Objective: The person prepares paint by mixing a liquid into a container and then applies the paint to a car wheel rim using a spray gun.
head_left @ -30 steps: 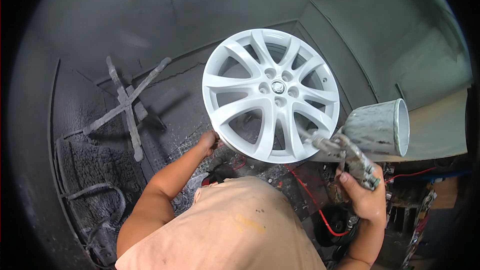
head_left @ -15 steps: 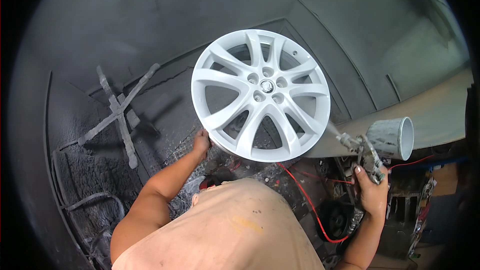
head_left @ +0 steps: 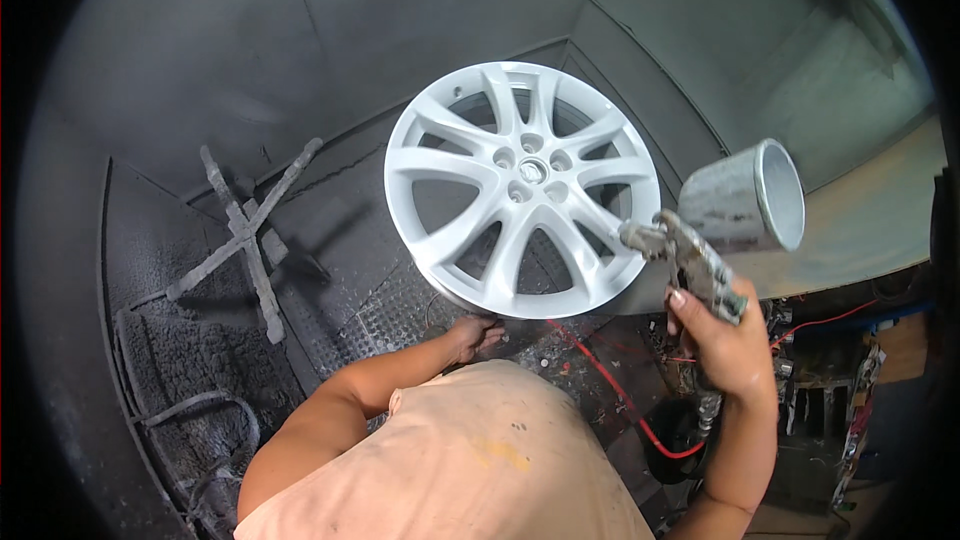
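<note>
A white multi-spoke alloy wheel (head_left: 507, 275) lies face up in the middle, with a round emblem at its hub. My left hand (head_left: 478, 336) is just below the wheel's near edge, fingers loosely extended to the right. Whether its fingertips touch the rim is hard to see. In my right hand (head_left: 728, 345) is a spray gun (head_left: 695, 258), gripped by its handle with the nozzle toward the wheel's right side. The gun's metal paint cup (head_left: 725, 202) tilts up and to the right. No mist shows at the nozzle.
At the left stands a cross-shaped stand (head_left: 243, 228) crusted with grey overspray. A red air hose (head_left: 622, 392) runs below the wheel toward the gun. Dark booth walls (head_left: 430, 0) rise behind, a pale curved panel (head_left: 850, 220) at right. Cluttered shelving (head_left: 815, 400) sits lower right.
The wheel has turned counter-clockwise, its valve hole passing from upper right to upper left. My left hand moved right along the near edge. The spray gun moved up and left; its mist is gone.
</note>
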